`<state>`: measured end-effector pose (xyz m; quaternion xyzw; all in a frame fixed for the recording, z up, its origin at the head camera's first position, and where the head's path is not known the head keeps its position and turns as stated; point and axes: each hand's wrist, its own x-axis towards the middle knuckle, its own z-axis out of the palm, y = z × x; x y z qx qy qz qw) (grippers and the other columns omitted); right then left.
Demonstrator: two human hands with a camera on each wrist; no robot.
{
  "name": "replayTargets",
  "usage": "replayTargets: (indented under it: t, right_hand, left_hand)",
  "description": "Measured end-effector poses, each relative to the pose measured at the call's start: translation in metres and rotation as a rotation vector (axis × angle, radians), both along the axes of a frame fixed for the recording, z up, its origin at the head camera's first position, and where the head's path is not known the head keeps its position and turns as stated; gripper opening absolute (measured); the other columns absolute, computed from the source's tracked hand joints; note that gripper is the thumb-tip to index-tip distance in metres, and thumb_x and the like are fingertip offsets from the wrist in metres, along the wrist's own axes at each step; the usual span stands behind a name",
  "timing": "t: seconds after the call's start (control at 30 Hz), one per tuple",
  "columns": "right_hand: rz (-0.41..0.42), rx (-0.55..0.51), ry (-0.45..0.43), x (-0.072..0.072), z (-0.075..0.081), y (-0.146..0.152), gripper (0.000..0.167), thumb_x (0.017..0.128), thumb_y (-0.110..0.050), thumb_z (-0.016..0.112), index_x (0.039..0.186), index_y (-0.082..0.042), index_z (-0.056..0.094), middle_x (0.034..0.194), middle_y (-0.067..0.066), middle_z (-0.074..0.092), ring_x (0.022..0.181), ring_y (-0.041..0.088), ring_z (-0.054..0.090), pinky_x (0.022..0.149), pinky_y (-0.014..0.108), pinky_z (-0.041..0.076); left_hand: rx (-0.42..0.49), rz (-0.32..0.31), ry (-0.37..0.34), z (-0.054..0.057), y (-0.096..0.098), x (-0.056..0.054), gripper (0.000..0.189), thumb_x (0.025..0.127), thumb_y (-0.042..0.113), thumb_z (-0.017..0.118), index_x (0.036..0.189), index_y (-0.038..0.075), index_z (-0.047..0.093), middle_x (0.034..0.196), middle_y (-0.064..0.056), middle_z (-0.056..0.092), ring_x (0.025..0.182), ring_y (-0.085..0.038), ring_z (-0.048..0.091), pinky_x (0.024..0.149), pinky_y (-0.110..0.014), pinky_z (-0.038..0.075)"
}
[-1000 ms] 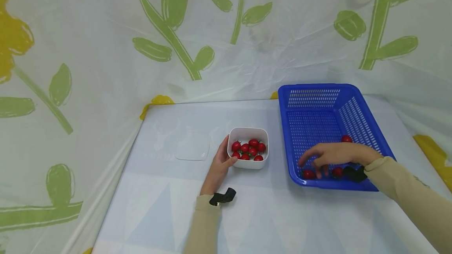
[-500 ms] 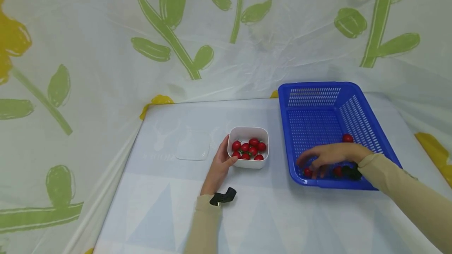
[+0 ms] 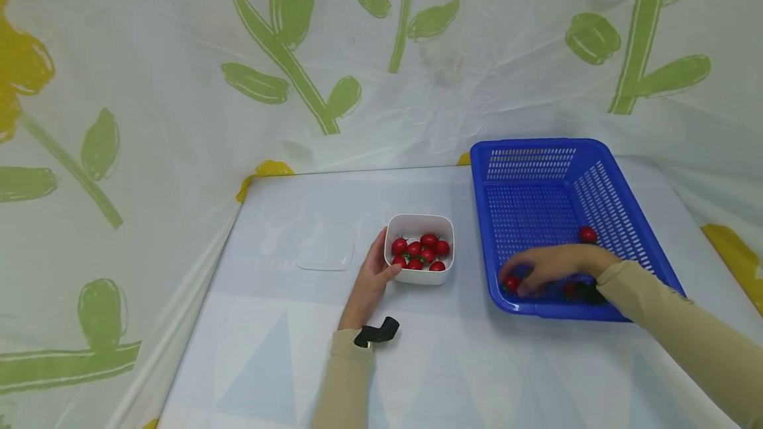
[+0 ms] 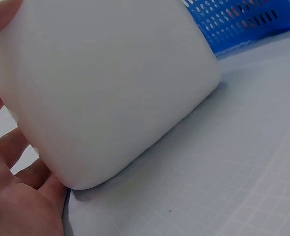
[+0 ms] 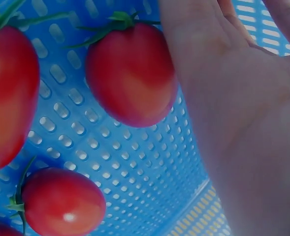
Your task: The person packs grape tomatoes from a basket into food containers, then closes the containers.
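Head view: The white container, with small red tomatoes inside, is gripped at its left side by the left hand, the thumb set at the near corner. In the blue basket, one tomato is enclosed at the near left corner by the right hand, thumb and fingers drawn narrow around it. Pressure should be light, since the skin is likely to bruise, and the basket wall should be avoided by the knuckles.

Left wrist view: The container wall is supported by the fingers along one side. A steady hold without squeezing is advised.

Right wrist view: Other tomatoes with green stems are shown beside the palm; they should not be knocked. The fingertips are not shown, so their contact cannot be confirmed here.
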<state>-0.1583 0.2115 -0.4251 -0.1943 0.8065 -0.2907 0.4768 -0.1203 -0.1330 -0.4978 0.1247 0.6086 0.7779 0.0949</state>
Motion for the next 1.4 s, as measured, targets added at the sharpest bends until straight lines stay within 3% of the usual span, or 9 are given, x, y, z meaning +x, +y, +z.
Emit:
replayTargets:
  t: [0.37,0.57,0.77,1.03,1.27,1.33,1.4]
  right_hand:
    - [0.052,0.024,0.173,-0.001,-0.004,-0.008,0.020,0.075,-0.017,0.069,0.089,-0.014,0.055,0.086,0.002,0.052,0.073,0.017,0.051,0.061,0.030,0.046]
    - [0.078,0.069,0.220,0.002,-0.006,-0.007,0.022,0.076,-0.017,0.068,0.096,-0.018,0.059,0.088,-0.003,0.054,0.077,0.015,0.051,0.065,0.030,0.047]
    - [0.137,0.080,0.286,0.001,-0.003,-0.004,0.018,0.080,-0.017,0.064,0.097,-0.023,0.064,0.093,-0.005,0.052,0.077,0.012,0.051,0.066,0.026,0.047]
    - [0.063,0.050,0.252,0.003,0.004,-0.005,0.019,0.083,-0.020,0.062,0.101,-0.017,0.057,0.088,-0.002,0.054,0.073,0.015,0.054,0.061,0.029,0.049]
    - [0.061,0.031,0.386,0.007,0.018,-0.001,0.027,0.086,-0.029,0.057,0.113,-0.025,0.059,0.105,-0.007,0.058,0.092,0.013,0.051,0.085,0.039,0.045]
    - [0.044,-0.012,0.413,0.007,0.022,-0.001,0.027,0.087,-0.031,0.055,0.113,-0.021,0.060,0.106,-0.005,0.058,0.093,0.015,0.052,0.084,0.040,0.045]
    - [0.002,-0.058,0.418,0.006,0.025,-0.001,0.027,0.088,-0.032,0.055,0.110,-0.019,0.059,0.103,-0.003,0.059,0.086,0.018,0.055,0.075,0.037,0.048]
  left_hand:
    - [-0.004,0.001,0.004,-0.001,0.004,-0.006,0.068,0.087,-0.003,0.049,0.143,0.023,0.019,0.147,0.006,0.017,0.135,-0.017,0.009,0.104,-0.036,0.022]
    - [0.049,0.012,-0.020,-0.013,0.007,-0.010,0.068,0.085,0.000,0.053,0.141,0.027,0.025,0.145,0.008,0.020,0.133,-0.011,0.013,0.105,-0.032,0.022]
    - [0.054,0.018,0.002,-0.017,0.008,-0.012,0.069,0.085,0.002,0.055,0.141,0.025,0.024,0.146,0.005,0.019,0.134,-0.015,0.011,0.106,-0.035,0.020]
    - [0.019,0.035,-0.022,-0.019,0.002,-0.003,0.067,0.086,0.002,0.053,0.140,0.029,0.024,0.145,0.009,0.019,0.134,-0.011,0.011,0.103,-0.031,0.024]
    - [0.044,0.026,-0.006,-0.019,0.000,-0.001,0.067,0.085,0.000,0.052,0.141,0.025,0.023,0.146,0.006,0.019,0.134,-0.014,0.011,0.105,-0.032,0.021]
    - [0.043,0.023,-0.005,-0.018,0.000,-0.001,0.068,0.085,0.000,0.052,0.141,0.025,0.023,0.146,0.006,0.019,0.134,-0.014,0.010,0.105,-0.033,0.021]
    - [0.040,0.019,-0.011,-0.014,0.000,0.000,0.068,0.085,0.000,0.052,0.142,0.025,0.023,0.145,0.006,0.019,0.134,-0.014,0.010,0.105,-0.034,0.021]
